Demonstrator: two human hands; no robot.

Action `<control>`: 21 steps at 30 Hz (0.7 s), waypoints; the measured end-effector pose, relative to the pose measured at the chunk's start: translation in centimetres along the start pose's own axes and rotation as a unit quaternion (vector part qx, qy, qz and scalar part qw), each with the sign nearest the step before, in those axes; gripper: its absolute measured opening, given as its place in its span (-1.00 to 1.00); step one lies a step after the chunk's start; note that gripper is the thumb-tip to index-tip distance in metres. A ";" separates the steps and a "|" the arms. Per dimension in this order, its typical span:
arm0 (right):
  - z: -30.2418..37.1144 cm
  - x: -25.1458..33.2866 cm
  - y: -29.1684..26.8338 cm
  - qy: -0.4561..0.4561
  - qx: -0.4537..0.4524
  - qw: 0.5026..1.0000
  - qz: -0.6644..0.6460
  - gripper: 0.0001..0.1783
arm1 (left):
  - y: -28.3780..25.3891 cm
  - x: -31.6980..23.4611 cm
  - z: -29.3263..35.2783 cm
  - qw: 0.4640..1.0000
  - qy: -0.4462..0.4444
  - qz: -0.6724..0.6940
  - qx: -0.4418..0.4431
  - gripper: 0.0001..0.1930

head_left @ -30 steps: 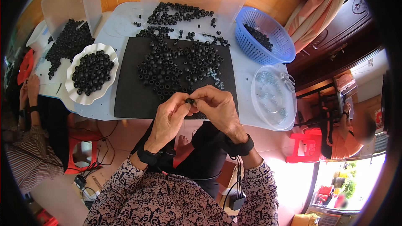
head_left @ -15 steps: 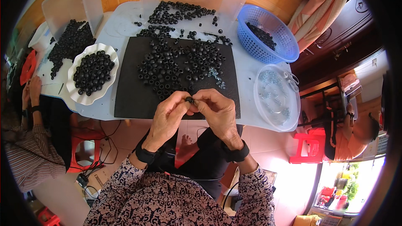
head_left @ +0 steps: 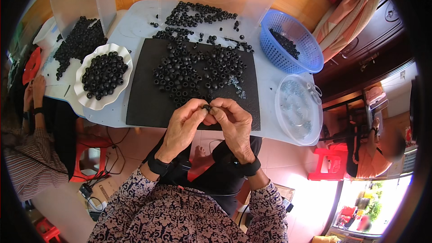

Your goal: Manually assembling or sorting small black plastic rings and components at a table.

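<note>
My left hand [head_left: 185, 123] pinches a small round black bead [head_left: 206, 107] between thumb and fingers, just over the near edge of a black mat [head_left: 141, 103]. Fingertips of my right hand [head_left: 235, 123] are closed together right beside the bead; whatever they hold is too small and hidden to name. Beyond both hands, a heap of loose black beads [head_left: 180, 73] with open holes covers the mat. At the heap's right side lie several tiny clear bluish pieces [head_left: 234, 82].
A white scalloped dish [head_left: 81, 94] of black beads stands left. Right are a blue perforated basket [head_left: 310, 56] and a clear round lid [head_left: 288, 130] bearing tiny clear pieces and scissors [head_left: 315, 92]. Clear bins [head_left: 265, 0] stand behind. Another person's hands [head_left: 36, 89] are at the far left.
The view has shifted slightly, so the table things sit a little further right. My hands stay together with the bead pinched, with only slight finger movement.
</note>
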State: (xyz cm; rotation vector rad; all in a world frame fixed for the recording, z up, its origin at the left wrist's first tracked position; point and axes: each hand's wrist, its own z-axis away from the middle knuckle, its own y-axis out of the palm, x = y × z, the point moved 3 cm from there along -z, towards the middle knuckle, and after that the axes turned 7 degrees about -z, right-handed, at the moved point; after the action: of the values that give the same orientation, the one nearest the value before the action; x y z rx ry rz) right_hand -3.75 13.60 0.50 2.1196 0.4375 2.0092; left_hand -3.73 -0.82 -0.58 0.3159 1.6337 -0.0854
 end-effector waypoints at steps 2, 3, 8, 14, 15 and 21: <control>-0.1 0.0 0.1 -0.009 0.018 1.000 0.002 -0.90 | 0.1 -0.3 0.0 1.000 0.006 -0.005 0.002 -0.79; 0.0 0.2 0.1 -0.009 0.019 1.000 0.004 -0.90 | 0.3 -0.7 0.1 0.999 0.004 -0.033 0.011 -0.78; 0.5 1.5 -0.9 -0.019 0.042 0.998 0.052 -0.90 | 1.1 -1.7 0.8 0.994 0.038 -0.087 0.054 -0.71; 0.6 2.4 -0.3 0.037 0.050 0.996 0.060 -0.88 | 0.8 -1.9 0.9 0.993 0.009 -0.103 0.056 -0.74; 0.4 2.3 -0.2 0.065 0.043 0.994 0.080 -0.87 | 0.7 -1.9 0.9 0.992 0.005 -0.109 0.060 -0.76; -4.2 3.5 0.6 -0.044 0.021 0.930 0.365 -0.89 | 0.9 -0.2 1.2 0.995 -0.016 -0.086 0.038 -0.82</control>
State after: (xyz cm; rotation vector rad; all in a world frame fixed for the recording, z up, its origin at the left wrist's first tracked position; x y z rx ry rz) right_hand -7.76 13.97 4.27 2.6477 -0.4022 2.2213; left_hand -2.32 -0.27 -0.37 0.2294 1.6263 -0.2821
